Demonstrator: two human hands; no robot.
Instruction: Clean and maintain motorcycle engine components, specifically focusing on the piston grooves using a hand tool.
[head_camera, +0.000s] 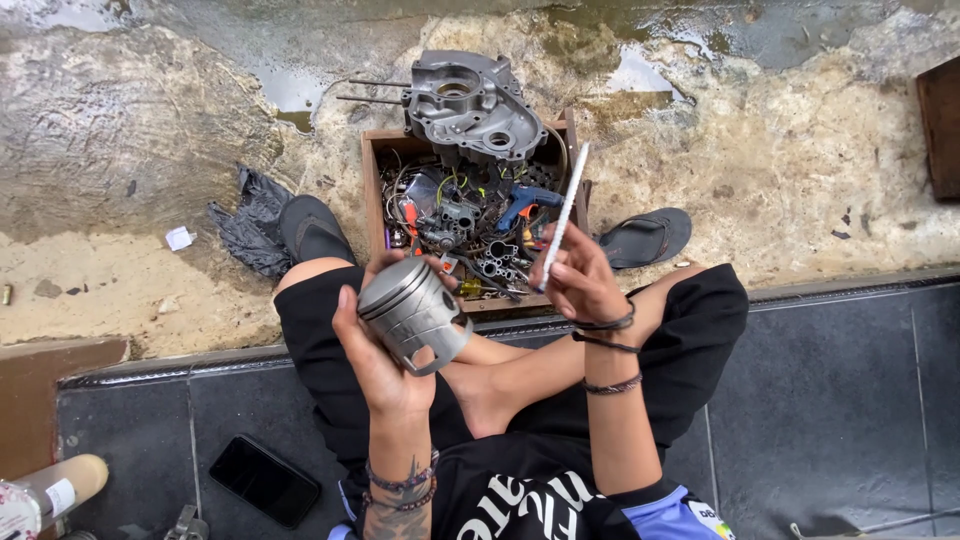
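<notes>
My left hand (372, 352) grips a grey metal piston (412, 311) from below, its ringed crown tilted up and to the left. My right hand (580, 283) holds a thin white stick-like tool (563, 216) upright, its tip pointing up over the box. Both hands hover above my crossed legs in black shorts. Just beyond them stands a wooden box (371, 190) packed with small metal parts, wires and a blue-handled tool. A grey engine case half (470, 103) rests on the box's far edge.
A black phone (264, 480) lies on the dark tiles at lower left. Two dark sandals (312, 230) (648, 237) flank the box, beside a black rag (250, 222). The wet, muddy ground beyond has puddles. A tan spray can (55, 490) sits at the bottom left.
</notes>
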